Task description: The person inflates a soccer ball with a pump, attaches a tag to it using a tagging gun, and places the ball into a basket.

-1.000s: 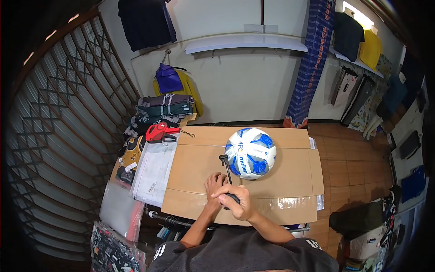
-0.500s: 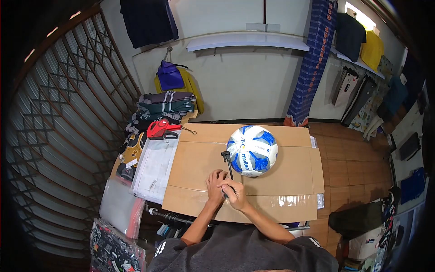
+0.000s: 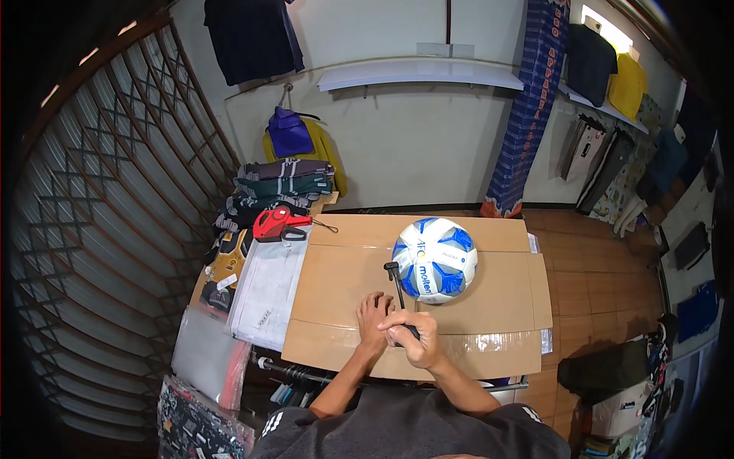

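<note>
My right hand [image 3: 417, 338] is closed around the black handle of a thin tool, perhaps a small pump [image 3: 399, 291], whose short crosspiece points away from me beside the ball. My left hand [image 3: 374, 318] lies on the cardboard [image 3: 344, 275] with its fingers somewhat spread, partly behind the right hand. Just beyond the hands, a white, blue and grey ball [image 3: 436, 261] rests on the cardboard. The tool's far end is close to the ball's left side; whether they touch I cannot tell.
Left of the cardboard are a red and black device [image 3: 281, 224], a white plastic-wrapped package [image 3: 267, 294] and folded clothes [image 3: 283, 180]. A metal rail [image 3: 298, 372] runs under the table's near edge. A wall shelf [image 3: 420, 75] stands beyond; a dark bag [image 3: 604, 369] is at right.
The camera view has shifted slightly. My right hand moved toward my left hand and then back a little, with the tool still in it. The ball shows little change on the cardboard.
</note>
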The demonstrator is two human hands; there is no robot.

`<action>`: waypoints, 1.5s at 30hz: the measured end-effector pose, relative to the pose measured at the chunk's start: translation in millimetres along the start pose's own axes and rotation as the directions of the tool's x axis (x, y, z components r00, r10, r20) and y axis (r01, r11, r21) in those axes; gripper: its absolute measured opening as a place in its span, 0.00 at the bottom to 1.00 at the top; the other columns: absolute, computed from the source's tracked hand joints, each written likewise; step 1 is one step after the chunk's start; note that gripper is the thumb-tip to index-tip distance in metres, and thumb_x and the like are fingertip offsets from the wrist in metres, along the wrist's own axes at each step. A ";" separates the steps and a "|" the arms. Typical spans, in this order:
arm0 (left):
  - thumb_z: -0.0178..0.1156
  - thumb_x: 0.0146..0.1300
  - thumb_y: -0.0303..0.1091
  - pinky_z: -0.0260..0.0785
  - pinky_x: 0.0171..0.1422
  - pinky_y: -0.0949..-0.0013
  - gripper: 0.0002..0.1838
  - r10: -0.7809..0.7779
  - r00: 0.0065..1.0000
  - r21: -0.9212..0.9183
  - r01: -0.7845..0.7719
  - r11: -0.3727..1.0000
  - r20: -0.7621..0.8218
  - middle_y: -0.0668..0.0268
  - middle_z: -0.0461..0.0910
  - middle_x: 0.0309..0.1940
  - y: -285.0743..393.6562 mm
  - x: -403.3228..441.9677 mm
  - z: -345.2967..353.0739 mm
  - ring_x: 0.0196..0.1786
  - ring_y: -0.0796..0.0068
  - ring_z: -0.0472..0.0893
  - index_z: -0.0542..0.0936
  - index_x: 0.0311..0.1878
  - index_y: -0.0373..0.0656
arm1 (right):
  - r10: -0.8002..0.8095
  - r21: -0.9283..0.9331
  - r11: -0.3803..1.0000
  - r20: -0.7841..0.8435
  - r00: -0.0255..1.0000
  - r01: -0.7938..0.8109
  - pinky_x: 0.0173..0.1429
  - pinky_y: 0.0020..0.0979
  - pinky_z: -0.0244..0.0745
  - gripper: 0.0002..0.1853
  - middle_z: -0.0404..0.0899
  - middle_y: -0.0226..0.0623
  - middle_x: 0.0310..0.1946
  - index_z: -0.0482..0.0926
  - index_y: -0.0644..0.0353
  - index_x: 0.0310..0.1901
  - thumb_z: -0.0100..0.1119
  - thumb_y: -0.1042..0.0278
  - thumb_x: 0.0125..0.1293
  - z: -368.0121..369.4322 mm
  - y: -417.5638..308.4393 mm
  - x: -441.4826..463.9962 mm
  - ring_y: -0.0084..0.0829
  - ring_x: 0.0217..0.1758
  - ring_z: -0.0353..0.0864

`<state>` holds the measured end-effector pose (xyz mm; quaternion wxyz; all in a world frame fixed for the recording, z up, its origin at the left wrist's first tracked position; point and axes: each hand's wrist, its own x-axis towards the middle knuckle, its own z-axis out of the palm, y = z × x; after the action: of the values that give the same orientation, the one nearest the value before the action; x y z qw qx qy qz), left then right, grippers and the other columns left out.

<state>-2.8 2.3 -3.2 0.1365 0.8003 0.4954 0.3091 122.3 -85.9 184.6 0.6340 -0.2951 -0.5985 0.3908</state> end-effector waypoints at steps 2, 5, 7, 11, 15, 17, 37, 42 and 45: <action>0.61 0.76 0.42 0.59 0.76 0.45 0.18 0.000 1.000 -0.025 0.000 1.000 0.003 0.56 0.76 0.67 2.7 -1.3 -5.6 0.75 0.53 0.70 0.82 0.63 0.46 | -0.013 -0.038 0.999 -0.066 0.998 0.011 0.34 0.28 0.74 0.10 0.82 0.37 0.26 0.86 0.70 0.46 0.53 0.83 0.75 1.9 32.6 -10.0 0.23 0.28 0.79; 0.61 0.75 0.41 0.59 0.77 0.44 0.19 0.021 0.999 -0.013 -0.020 1.000 0.027 0.55 0.75 0.68 4.6 -0.3 -9.5 0.75 0.51 0.70 0.81 0.64 0.46 | 0.063 -0.038 0.997 -0.128 0.990 -0.068 0.36 0.29 0.75 0.10 0.81 0.38 0.26 0.85 0.70 0.46 0.51 0.81 0.77 -0.3 59.0 -20.6 0.24 0.29 0.79; 0.61 0.75 0.41 0.59 0.76 0.43 0.19 0.043 0.998 0.002 -0.043 0.999 0.035 0.54 0.75 0.68 1.5 0.5 -10.7 0.75 0.50 0.69 0.81 0.64 0.46 | 0.092 -0.041 0.994 -0.159 0.983 -0.100 0.37 0.29 0.75 0.09 0.81 0.38 0.28 0.84 0.70 0.47 0.52 0.81 0.78 0.6 72.1 -25.6 0.24 0.30 0.79; 0.64 0.70 0.44 0.59 0.76 0.42 0.25 0.112 0.992 -0.004 -0.112 0.994 0.053 0.52 0.73 0.69 -13.1 2.3 -1.5 0.76 0.48 0.69 0.78 0.67 0.47 | 0.119 -0.122 0.983 -0.164 0.979 -0.139 0.39 0.28 0.76 0.08 0.82 0.37 0.31 0.83 0.70 0.49 0.54 0.79 0.79 -2.2 96.5 -40.7 0.24 0.32 0.80; 0.65 0.67 0.47 0.58 0.76 0.42 0.28 0.149 0.985 -0.031 -0.147 0.989 0.083 0.52 0.72 0.69 -16.7 3.5 -0.7 0.77 0.48 0.68 0.78 0.68 0.47 | 0.176 -0.098 0.975 -0.218 0.960 -0.201 0.40 0.26 0.75 0.07 0.82 0.34 0.32 0.81 0.69 0.52 0.58 0.77 0.78 13.4 82.5 -42.1 0.21 0.33 0.79; 0.65 0.67 0.48 0.58 0.76 0.42 0.29 0.149 0.985 -0.034 -0.147 0.989 0.088 0.52 0.72 0.69 -15.2 3.0 -3.1 0.77 0.49 0.67 0.78 0.68 0.47 | 0.184 -0.139 0.965 -0.244 0.952 -0.222 0.39 0.25 0.74 0.08 0.81 0.32 0.31 0.81 0.68 0.53 0.61 0.77 0.77 16.5 80.8 -40.8 0.19 0.32 0.78; 0.62 0.74 0.42 0.58 0.78 0.44 0.21 0.093 0.992 -0.019 -0.092 0.996 0.087 0.55 0.74 0.70 -12.1 2.4 -5.1 0.78 0.52 0.68 0.80 0.66 0.45 | 0.076 -0.212 0.964 -0.354 0.932 -0.159 0.39 0.23 0.74 0.05 0.85 0.33 0.33 0.85 0.66 0.43 0.68 0.77 0.67 29.7 69.1 -27.8 0.20 0.32 0.81; 0.62 0.74 0.41 0.58 0.78 0.44 0.21 0.114 0.991 -0.025 -0.112 0.993 0.073 0.54 0.74 0.70 -14.6 2.6 -3.0 0.78 0.51 0.68 0.80 0.66 0.45 | 0.100 -0.211 0.960 -0.361 0.927 -0.186 0.38 0.24 0.75 0.04 0.84 0.32 0.32 0.85 0.67 0.44 0.66 0.78 0.69 26.0 97.7 -42.6 0.19 0.31 0.81; 0.62 0.74 0.41 0.58 0.78 0.44 0.21 0.108 0.992 -0.042 -0.105 0.994 0.068 0.54 0.74 0.70 -13.2 1.9 -4.8 0.78 0.51 0.68 0.81 0.66 0.45 | 0.105 -0.228 0.954 -0.358 0.928 -0.196 0.37 0.24 0.75 0.04 0.84 0.32 0.31 0.86 0.67 0.44 0.65 0.78 0.70 30.3 93.3 -43.9 0.19 0.31 0.81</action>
<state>-14.6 9.8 -5.7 0.1526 0.8332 0.4408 0.2970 80.1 -77.5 86.2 0.6518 -0.4842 -0.5008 0.3000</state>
